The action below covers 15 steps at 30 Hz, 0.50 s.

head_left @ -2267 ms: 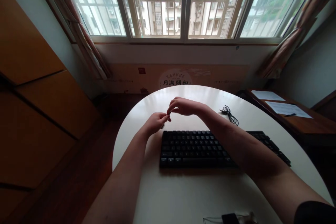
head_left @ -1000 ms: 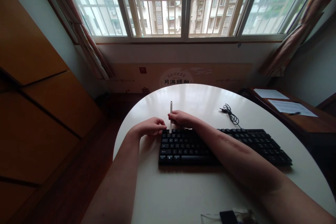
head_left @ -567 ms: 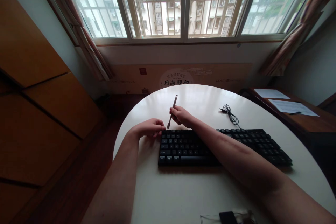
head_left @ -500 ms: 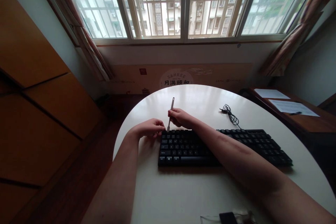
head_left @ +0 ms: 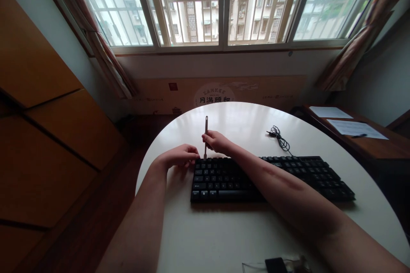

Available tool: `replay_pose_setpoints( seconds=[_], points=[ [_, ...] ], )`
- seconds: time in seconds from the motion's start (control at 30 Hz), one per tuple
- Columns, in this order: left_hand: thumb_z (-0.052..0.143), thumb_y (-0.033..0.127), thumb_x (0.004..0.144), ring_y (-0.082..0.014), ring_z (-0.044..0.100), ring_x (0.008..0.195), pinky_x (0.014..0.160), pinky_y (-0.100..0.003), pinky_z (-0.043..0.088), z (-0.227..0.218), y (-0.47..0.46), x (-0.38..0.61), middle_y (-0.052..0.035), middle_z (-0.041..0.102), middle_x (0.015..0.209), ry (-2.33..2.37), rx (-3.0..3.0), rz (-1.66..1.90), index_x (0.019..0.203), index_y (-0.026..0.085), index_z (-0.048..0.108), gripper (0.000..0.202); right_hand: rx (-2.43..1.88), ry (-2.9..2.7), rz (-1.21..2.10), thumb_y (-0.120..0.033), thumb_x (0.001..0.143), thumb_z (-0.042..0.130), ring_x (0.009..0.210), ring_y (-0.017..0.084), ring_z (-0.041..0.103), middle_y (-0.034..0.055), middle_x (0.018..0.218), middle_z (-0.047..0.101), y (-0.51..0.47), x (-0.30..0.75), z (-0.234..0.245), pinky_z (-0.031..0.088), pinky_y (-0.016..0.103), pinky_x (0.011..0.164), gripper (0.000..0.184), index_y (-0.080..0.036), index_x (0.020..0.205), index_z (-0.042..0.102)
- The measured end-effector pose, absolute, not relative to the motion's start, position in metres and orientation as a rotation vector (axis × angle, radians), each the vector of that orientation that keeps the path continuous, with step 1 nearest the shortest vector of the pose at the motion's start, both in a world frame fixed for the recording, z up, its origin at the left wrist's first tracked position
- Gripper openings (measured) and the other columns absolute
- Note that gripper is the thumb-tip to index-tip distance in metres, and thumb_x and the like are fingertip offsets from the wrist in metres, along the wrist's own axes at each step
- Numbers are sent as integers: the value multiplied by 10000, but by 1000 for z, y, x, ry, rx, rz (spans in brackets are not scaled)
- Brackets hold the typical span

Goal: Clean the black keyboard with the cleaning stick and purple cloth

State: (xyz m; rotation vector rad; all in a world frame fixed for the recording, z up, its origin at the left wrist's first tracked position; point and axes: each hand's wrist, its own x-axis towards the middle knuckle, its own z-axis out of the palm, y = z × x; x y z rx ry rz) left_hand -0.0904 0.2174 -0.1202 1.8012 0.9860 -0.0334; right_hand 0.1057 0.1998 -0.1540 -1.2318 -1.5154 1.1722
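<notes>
A black keyboard [head_left: 272, 179] lies across the white round table [head_left: 224, 230]. My right hand [head_left: 216, 141] is closed around a thin grey tool [head_left: 206, 130], held nearly upright with its lower tip at the keyboard's far left corner. My left hand [head_left: 179, 158] rests curled on the table against that same corner, fingertips touching the keyboard's edge; whether it holds anything is hidden.
A coiled black cable [head_left: 278, 136] lies on the table beyond the keyboard. A small dark device with a wire [head_left: 275, 264] sits at the near edge. To the right, a wooden side desk [head_left: 368, 145] holds papers. Wooden cabinets [head_left: 48, 136] stand at left, below the window.
Both hands came down from mid-air to the keyboard's far left corner. The tool in my right hand tilted right, then came back nearly upright, tip at the keys.
</notes>
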Motion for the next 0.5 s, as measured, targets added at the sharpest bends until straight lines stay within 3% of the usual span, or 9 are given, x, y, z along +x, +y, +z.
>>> replay_pose_setpoints(
  seconds=[0.5],
  points=[
    [637, 446, 740, -107, 514, 497, 425, -203, 296, -120, 218, -90, -4, 599, 675, 984, 1810, -28, 836, 156, 604, 307, -1166, -1544, 1124, -311, 944, 446, 425, 82, 412, -39, 515, 491, 200, 107, -159, 299, 187, 407, 218, -170, 795, 520]
  ],
)
